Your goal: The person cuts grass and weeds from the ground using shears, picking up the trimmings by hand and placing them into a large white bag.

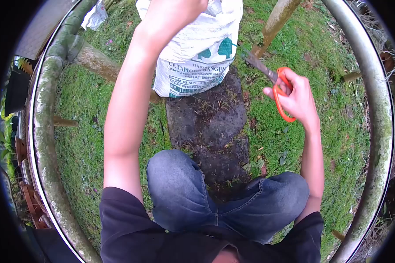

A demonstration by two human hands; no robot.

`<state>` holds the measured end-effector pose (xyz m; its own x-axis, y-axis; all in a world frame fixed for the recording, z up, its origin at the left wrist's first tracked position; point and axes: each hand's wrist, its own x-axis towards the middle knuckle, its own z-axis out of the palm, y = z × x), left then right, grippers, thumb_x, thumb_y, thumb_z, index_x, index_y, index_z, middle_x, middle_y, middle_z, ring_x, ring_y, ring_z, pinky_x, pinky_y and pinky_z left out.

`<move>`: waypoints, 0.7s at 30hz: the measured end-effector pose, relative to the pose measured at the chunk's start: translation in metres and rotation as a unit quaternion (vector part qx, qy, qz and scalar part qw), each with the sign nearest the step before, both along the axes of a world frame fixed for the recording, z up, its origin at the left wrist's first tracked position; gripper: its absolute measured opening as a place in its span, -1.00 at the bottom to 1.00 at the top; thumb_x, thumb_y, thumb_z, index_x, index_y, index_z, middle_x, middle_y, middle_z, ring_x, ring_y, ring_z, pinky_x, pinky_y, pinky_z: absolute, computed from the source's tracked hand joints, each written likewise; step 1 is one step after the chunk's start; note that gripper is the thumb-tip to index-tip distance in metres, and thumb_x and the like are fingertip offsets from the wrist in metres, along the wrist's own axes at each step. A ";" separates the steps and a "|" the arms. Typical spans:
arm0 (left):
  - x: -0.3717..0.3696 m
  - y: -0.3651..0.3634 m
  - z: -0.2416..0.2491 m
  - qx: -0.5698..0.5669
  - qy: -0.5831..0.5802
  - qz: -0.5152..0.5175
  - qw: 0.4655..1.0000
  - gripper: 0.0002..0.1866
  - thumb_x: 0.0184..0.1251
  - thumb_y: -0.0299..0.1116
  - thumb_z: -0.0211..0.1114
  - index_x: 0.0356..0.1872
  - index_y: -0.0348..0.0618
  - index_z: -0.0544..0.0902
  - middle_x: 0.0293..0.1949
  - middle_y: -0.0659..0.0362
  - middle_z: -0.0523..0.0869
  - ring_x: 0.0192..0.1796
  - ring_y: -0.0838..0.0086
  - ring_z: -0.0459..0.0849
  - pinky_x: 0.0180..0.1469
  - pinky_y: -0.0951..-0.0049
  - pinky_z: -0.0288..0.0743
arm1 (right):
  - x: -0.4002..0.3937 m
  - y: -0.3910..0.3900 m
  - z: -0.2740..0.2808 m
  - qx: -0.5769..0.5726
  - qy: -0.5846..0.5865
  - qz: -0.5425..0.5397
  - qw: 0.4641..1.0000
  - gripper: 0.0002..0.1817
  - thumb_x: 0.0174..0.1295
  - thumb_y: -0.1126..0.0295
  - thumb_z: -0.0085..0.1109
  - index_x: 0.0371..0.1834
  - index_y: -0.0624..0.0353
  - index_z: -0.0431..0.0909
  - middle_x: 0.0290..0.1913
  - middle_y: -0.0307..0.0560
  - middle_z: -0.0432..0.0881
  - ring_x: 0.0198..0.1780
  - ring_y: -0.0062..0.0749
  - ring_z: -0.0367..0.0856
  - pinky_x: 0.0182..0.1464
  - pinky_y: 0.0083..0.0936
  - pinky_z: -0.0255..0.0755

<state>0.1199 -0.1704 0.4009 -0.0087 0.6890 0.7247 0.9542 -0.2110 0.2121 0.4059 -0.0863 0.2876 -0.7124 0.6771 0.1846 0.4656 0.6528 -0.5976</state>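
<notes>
My right hand [299, 98] is closed round the orange handles of a pair of scissors [264, 69]. Their dark metal blades point up and left, beside the right edge of a white woven sack [186, 50]. Green tree shapes and printed lettering cover the front of the sack, which stands upright. My left hand [177, 11] reaches over the sack's upper part at the top of the view. Its fingers are cut off by the frame edge, so whether they grip the sack is hidden.
Dark stone slabs [206, 127] lie under the sack and before my knees, with grass [276, 147] around them. Mossy rails curve along the left [46, 144] and right [379, 131]. A wooden post [278, 22] rises behind the scissors. Another white bag [95, 17] lies at upper left.
</notes>
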 end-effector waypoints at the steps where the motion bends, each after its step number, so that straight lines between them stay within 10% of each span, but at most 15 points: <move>1: -0.011 0.005 0.009 -0.028 0.019 0.030 0.999 -0.91 0.27 -0.50 0.27 -0.25 -0.21 0.70 -0.27 -0.07 0.77 -0.14 0.08 0.77 -0.08 0.20 0.60 | -0.011 0.001 0.017 0.012 0.007 -0.013 1.000 -0.52 -0.01 0.11 0.59 -0.43 0.23 0.49 -0.65 -0.23 0.34 -0.57 -0.47 0.34 -0.45 -0.41 0.28; 13: 0.001 -0.010 -0.090 0.171 0.074 0.028 0.982 -0.87 0.22 -0.55 0.30 -0.22 -0.12 0.67 -0.42 0.11 0.68 -0.31 0.20 0.71 -0.26 0.25 0.58 | -0.015 0.001 -0.009 -0.024 -0.014 -0.031 0.999 -0.56 0.07 0.09 0.50 -0.43 0.25 0.54 -0.59 -0.12 0.50 -0.49 -0.44 0.48 -0.34 -0.40 0.40; 21: 0.076 -0.037 -0.275 -0.083 -0.181 -0.134 0.971 -0.90 0.31 -0.51 0.36 -0.18 -0.23 0.69 -0.31 0.06 0.73 -0.39 0.30 0.68 -0.32 0.36 0.55 | 0.067 -0.066 -0.146 -0.196 -0.056 -0.164 0.965 -0.75 0.14 0.30 0.35 -0.39 0.26 0.55 -0.50 -0.05 0.62 -0.43 -0.46 0.60 -0.31 -0.43 0.47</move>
